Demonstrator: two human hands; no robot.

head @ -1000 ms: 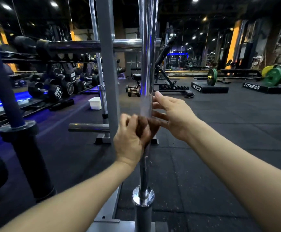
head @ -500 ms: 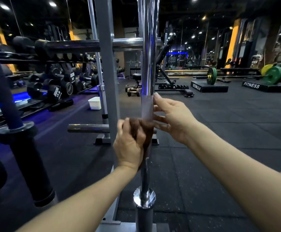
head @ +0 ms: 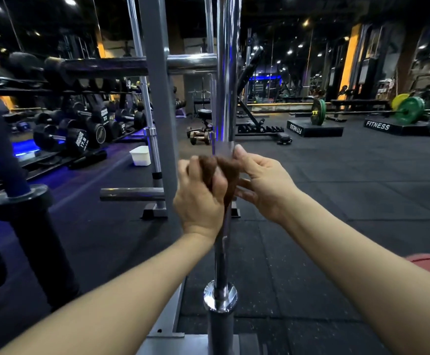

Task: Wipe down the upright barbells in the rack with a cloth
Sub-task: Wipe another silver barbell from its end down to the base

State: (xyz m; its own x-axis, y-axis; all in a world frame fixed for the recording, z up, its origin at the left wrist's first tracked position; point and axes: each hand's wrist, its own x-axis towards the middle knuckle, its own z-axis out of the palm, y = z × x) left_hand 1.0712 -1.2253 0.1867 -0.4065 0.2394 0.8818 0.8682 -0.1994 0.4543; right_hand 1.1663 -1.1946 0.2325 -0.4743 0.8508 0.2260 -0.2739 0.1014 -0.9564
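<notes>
- Black rubber floor (head: 336, 201), speckled.
- Dumbbell rack (head: 75, 129) at left, blue-lit beneath.
- Ceiling spotlights (head: 69, 0) on; hall dim.
- Orange pillar (head: 347, 65) at rear right.

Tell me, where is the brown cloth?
In the head view, mid-frame: the brown cloth is wrapped on the upright chrome barbell, gripped by the left hand, right hand beside it.

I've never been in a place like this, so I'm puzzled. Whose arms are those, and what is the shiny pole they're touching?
The picture comes from a camera worn on a person's head in a gym, so you see their own arms. The pole is a barbell standing upright in a rack. The left hand grips a brown cloth against it for wiping. The right hand touches the bar with straight fingers. Dumbbells sit on shelves at the left, and a white tub stands on the dark floor.
</notes>
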